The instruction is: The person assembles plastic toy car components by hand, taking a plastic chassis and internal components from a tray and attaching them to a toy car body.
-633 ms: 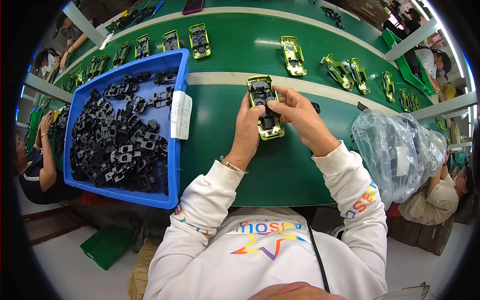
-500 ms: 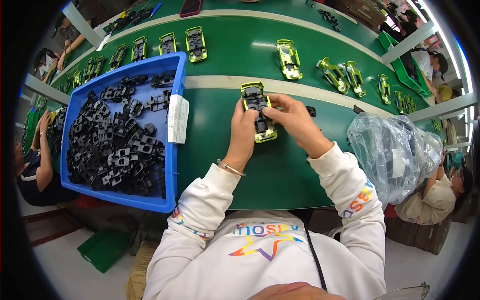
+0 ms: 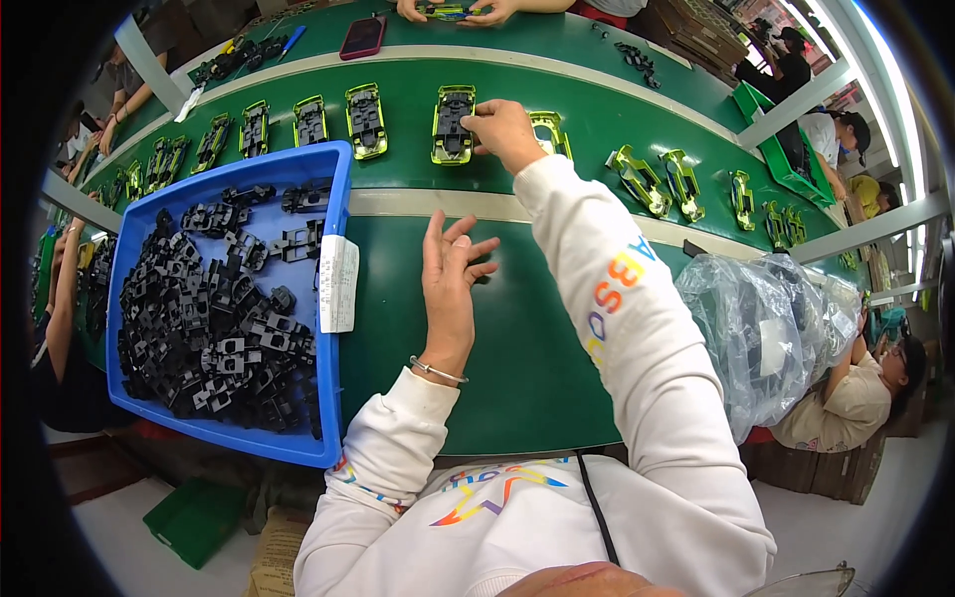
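Observation:
A lime-green toy car body with a black chassis fitted in its underside lies on the green strip beyond the bench's pale rail. My right hand reaches out to it, thumb and fingers closed on its right edge. Nearer to me, above the green bench top, my left hand is held up with fingers spread and nothing in them. To its left stands a blue tray heaped with black plastic chassis parts. Another lime-green body is partly hidden behind my right wrist.
A row of toy cars with black undersides runs leftward along the strip. Lime-green bodies lie to the right. A clear plastic bag sits at the bench's right. Beyond are a phone and a co-worker's hands.
My right hand has carried the toy car from in front of me out onto the far strip. My left hand has let go of it and opened. A co-worker's hands have appeared at the top.

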Demonstrator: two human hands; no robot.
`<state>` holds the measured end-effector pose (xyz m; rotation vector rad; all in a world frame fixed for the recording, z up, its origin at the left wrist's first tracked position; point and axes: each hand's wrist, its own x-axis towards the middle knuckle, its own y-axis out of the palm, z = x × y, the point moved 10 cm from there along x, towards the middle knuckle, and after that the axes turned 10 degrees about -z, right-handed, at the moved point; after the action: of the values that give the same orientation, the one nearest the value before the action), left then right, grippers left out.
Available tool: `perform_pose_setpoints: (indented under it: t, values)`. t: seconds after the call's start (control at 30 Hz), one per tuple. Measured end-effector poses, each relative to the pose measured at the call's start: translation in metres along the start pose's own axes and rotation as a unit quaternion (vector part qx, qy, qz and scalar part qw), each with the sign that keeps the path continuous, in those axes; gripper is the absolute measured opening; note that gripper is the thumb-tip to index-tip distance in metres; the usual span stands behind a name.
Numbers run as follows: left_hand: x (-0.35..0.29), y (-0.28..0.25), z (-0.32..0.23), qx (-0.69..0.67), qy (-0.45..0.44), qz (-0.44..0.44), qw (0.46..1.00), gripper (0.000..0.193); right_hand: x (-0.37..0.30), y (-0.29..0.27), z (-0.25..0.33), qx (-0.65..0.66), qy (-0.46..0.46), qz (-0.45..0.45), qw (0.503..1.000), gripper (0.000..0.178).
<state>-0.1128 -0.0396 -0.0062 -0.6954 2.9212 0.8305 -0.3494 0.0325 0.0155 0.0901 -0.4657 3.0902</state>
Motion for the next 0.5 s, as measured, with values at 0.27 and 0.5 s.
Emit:
perform_pose_setpoints:
  t: [0.27,0.5]
  values:
    - [0.005,-0.004,0.004,0.009,-0.001,-0.006,1.000,0.048,-0.029,-0.044,0.051,-0.246,-0.266,-0.021,0.932,0.045]
    - [-0.001,0.009,0.008,0.032,-0.015,0.013,0.999,0.038,-0.141,-0.202,0.017,-0.251,-0.130,0.082,0.956,0.039]
